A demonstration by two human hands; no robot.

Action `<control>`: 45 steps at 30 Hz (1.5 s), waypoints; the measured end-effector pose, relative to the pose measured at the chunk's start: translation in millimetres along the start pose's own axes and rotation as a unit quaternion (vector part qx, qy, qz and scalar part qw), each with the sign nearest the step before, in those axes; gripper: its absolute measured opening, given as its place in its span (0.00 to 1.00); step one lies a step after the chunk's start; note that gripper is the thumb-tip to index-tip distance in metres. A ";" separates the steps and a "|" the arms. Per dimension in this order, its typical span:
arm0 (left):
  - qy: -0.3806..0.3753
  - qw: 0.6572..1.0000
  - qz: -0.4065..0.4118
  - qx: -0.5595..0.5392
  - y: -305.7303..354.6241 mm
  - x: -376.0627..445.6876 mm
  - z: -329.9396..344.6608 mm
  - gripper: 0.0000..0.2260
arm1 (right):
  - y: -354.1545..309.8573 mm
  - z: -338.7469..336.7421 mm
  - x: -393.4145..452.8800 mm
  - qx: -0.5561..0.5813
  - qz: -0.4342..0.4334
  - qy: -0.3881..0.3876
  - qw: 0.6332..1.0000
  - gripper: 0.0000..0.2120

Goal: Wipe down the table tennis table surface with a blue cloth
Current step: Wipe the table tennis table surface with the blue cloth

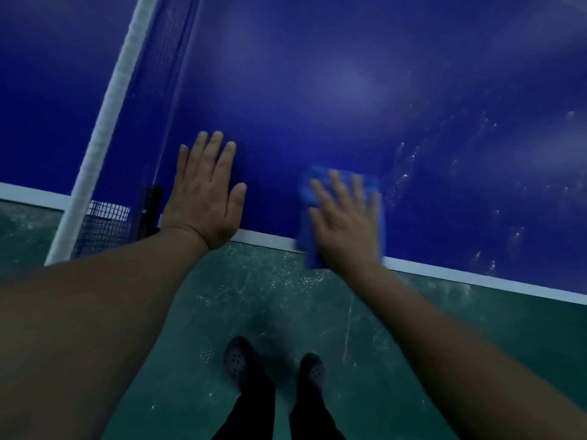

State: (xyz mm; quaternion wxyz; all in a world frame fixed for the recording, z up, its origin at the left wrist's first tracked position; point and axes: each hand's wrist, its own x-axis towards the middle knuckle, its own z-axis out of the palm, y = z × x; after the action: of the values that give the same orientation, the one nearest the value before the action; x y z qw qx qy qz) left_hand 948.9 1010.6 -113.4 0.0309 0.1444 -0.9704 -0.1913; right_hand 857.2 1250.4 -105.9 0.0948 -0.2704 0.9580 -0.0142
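Green scuffed floor (286, 312), blue table tennis tabletop (317, 106) with white edge line. Right hand (347, 217), fingers spread flat, presses the blue cloth (309, 188) at the near edge; cloth overhangs slightly. Left hand (206, 198) lies flat and spread beside the net (104, 223), bracing. Dusty specks (409, 166) lie just right of the cloth, so the right hand is nearer.

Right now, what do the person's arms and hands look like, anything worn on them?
Both forearms are bare up to the frame edge: no sleeves show. The left hand and the right hand wear no gloves, and no watch, ring or wristband is visible. The right hand is slightly blurred, so small details there cannot be ruled out. Lower down, dark trousers and dark perforated clogs show.
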 end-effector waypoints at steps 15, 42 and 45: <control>-0.006 1.000 -0.003 0.009 2.3 1.7 0.3 0.30 | 26.1 -0.9 -8.3 -0.007 -0.092 -0.003 0.996 0.27; 0.008 1.000 -0.005 -0.007 2.6 3.2 4.3 0.28 | -0.1 -11.2 38.0 0.036 0.142 0.010 0.989 0.27; 0.009 1.000 -0.006 -0.005 2.2 3.6 4.1 0.28 | -53.4 -16.8 106.5 0.064 0.044 0.014 0.997 0.26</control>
State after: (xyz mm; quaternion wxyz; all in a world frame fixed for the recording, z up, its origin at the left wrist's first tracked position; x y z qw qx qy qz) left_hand 944.4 1012.9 -116.3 0.0394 0.1522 -0.9682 -0.1945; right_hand 792.6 1148.9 -103.7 0.0994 -0.2216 0.9672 -0.0749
